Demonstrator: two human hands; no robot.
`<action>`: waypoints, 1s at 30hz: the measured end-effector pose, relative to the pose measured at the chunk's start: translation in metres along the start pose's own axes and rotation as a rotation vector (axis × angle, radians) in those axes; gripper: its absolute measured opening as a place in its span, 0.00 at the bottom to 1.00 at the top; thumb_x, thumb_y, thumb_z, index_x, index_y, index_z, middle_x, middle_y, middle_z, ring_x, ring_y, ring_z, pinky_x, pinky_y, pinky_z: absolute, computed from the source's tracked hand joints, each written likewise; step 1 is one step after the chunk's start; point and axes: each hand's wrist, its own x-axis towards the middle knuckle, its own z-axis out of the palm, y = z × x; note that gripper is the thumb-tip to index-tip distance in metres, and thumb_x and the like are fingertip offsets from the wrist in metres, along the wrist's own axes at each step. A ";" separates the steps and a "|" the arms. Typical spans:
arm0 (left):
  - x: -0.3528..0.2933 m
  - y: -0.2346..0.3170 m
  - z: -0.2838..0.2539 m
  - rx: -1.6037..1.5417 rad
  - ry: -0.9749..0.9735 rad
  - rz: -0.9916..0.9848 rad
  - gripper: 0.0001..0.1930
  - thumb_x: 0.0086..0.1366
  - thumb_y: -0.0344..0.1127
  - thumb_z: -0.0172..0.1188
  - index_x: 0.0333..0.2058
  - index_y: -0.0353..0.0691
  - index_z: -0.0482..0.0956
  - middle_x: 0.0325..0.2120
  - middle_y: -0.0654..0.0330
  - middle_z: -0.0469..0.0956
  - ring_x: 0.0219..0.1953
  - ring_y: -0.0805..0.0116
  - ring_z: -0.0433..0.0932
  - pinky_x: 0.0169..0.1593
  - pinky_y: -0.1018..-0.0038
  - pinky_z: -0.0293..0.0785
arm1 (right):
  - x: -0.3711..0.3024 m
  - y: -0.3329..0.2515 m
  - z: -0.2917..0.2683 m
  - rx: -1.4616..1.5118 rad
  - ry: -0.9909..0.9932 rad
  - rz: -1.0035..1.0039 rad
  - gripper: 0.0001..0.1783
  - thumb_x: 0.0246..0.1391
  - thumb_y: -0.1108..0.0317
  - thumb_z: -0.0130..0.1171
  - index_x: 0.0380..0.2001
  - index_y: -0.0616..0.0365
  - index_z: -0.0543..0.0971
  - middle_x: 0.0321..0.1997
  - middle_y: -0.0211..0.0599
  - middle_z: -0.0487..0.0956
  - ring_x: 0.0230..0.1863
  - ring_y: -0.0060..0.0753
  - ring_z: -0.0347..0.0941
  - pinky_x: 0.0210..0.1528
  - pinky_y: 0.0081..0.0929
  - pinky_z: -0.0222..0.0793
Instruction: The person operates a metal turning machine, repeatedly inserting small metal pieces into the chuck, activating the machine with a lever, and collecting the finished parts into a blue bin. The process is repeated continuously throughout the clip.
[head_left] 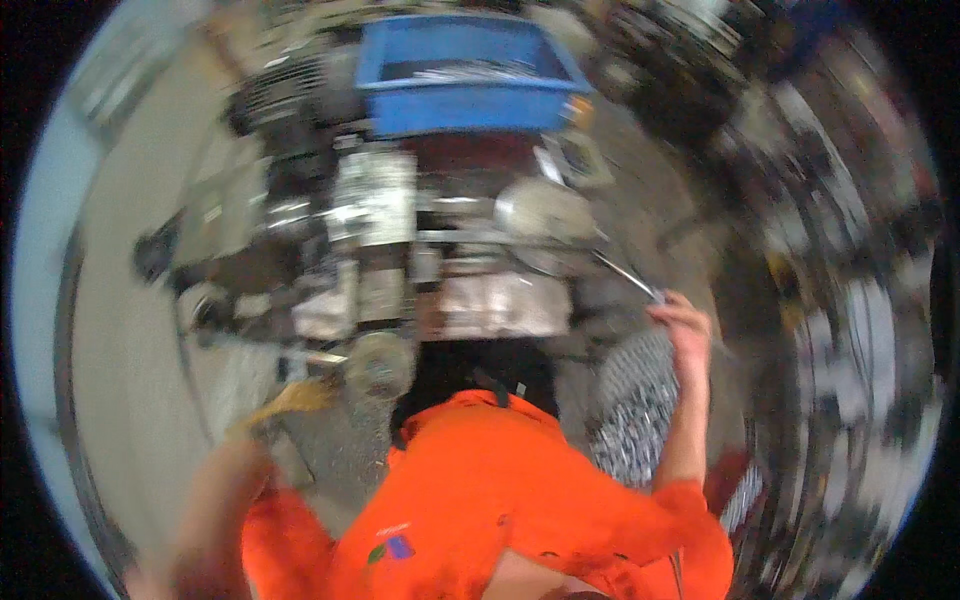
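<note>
My right hand (686,325) reaches out at the right side of the machine, fingers closed around the end of a thin shiny metal lever (630,277). The lever slants up and left toward a round pale wheel (548,212) on the machine (375,200). At the lower left, my left forearm (205,520) is bent back toward the picture's edge. That hand is smeared by motion, and its fingers cannot be made out. A yellow-brown cloth-like thing (295,398) lies just beyond the left elbow.
A blue bin (470,118) with metal pieces inside stands behind the machine. A ribbed motor (285,90) sits at the far left. Many small shiny metal parts (635,425) are heaped beside my right forearm. Blurred racks or stacked items (860,350) line the right.
</note>
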 end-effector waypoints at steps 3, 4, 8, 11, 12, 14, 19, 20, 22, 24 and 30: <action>-0.062 -0.044 -0.008 -0.338 0.597 -0.834 0.08 0.58 0.30 0.45 0.31 0.31 0.71 0.10 0.62 0.61 0.15 0.69 0.61 0.34 0.70 0.70 | 0.011 -0.029 0.012 0.334 -0.051 -0.147 0.09 0.38 0.78 0.50 0.22 0.67 0.79 0.42 0.46 0.73 0.37 0.32 0.70 0.39 0.25 0.65; -0.074 -0.062 -0.011 -0.429 0.758 -0.946 0.10 0.59 0.31 0.43 0.32 0.31 0.71 0.08 0.64 0.58 0.11 0.70 0.60 0.33 0.70 0.70 | 0.018 -0.034 0.015 0.458 -0.083 -0.170 0.10 0.38 0.76 0.49 0.22 0.68 0.79 0.43 0.49 0.71 0.38 0.34 0.69 0.40 0.26 0.65; -0.109 -0.084 -0.030 -0.452 0.975 -1.042 0.11 0.59 0.31 0.41 0.32 0.31 0.70 0.04 0.64 0.54 0.07 0.69 0.60 0.33 0.65 0.72 | 0.035 -0.076 0.052 0.671 -0.277 -0.274 0.15 0.27 0.81 0.43 0.21 0.71 0.78 0.42 0.51 0.70 0.40 0.38 0.69 0.41 0.27 0.65; -0.110 -0.078 -0.043 -0.404 0.995 -0.992 0.10 0.59 0.31 0.42 0.32 0.31 0.70 0.04 0.63 0.55 0.08 0.69 0.59 0.33 0.66 0.72 | 0.045 -0.092 0.065 0.695 -0.385 -0.399 0.10 0.35 0.79 0.46 0.20 0.69 0.78 0.42 0.53 0.70 0.38 0.38 0.69 0.39 0.28 0.66; -0.108 -0.075 -0.047 -0.378 1.019 -0.987 0.09 0.58 0.31 0.42 0.32 0.32 0.70 0.03 0.64 0.55 0.07 0.70 0.58 0.32 0.67 0.70 | 0.046 -0.098 0.068 0.725 -0.382 -0.392 0.10 0.36 0.79 0.46 0.20 0.69 0.78 0.42 0.54 0.70 0.38 0.38 0.69 0.39 0.28 0.66; -0.107 -0.069 -0.054 -0.336 1.045 -0.983 0.09 0.58 0.31 0.43 0.32 0.32 0.70 0.03 0.64 0.54 0.07 0.71 0.56 0.32 0.68 0.70 | 0.046 -0.114 0.071 0.782 -0.366 -0.372 0.09 0.38 0.78 0.47 0.19 0.68 0.77 0.42 0.55 0.71 0.36 0.38 0.70 0.39 0.28 0.66; -0.155 -0.048 -0.055 0.049 0.843 -1.317 0.09 0.58 0.36 0.48 0.28 0.35 0.69 0.04 0.65 0.57 0.08 0.71 0.62 0.30 0.68 0.73 | 0.061 -0.108 0.091 0.418 -0.330 -0.492 0.11 0.33 0.86 0.46 0.18 0.67 0.79 0.38 0.52 0.75 0.40 0.40 0.71 0.42 0.27 0.66; -0.180 -0.031 -0.052 0.091 0.784 -1.450 0.09 0.57 0.36 0.50 0.26 0.35 0.69 0.04 0.65 0.58 0.08 0.71 0.65 0.28 0.68 0.74 | 0.059 -0.109 0.094 0.464 -0.395 -0.472 0.13 0.29 0.87 0.44 0.19 0.68 0.78 0.39 0.51 0.75 0.40 0.37 0.71 0.43 0.26 0.65; -0.250 0.024 -0.041 0.051 0.792 -1.855 0.07 0.55 0.33 0.50 0.24 0.34 0.69 0.06 0.64 0.60 0.08 0.71 0.64 0.28 0.69 0.75 | 0.058 -0.109 0.101 0.523 -0.508 -0.406 0.19 0.23 0.87 0.38 0.20 0.70 0.78 0.40 0.51 0.74 0.41 0.38 0.71 0.45 0.26 0.64; -0.317 0.086 -0.014 0.121 0.829 -2.126 0.06 0.52 0.29 0.50 0.19 0.35 0.66 0.11 0.60 0.64 0.09 0.69 0.66 0.23 0.68 0.73 | 0.061 -0.106 0.109 0.489 -0.512 -0.408 0.22 0.19 0.84 0.36 0.21 0.71 0.79 0.40 0.50 0.74 0.43 0.38 0.70 0.46 0.26 0.64; -0.411 0.135 0.071 -0.002 0.672 -2.544 0.06 0.53 0.30 0.52 0.25 0.32 0.73 0.12 0.61 0.68 0.11 0.71 0.68 0.14 0.77 0.64 | 0.065 -0.110 0.132 0.340 -0.548 -0.433 0.25 0.17 0.78 0.36 0.22 0.67 0.80 0.42 0.51 0.74 0.46 0.39 0.69 0.49 0.25 0.61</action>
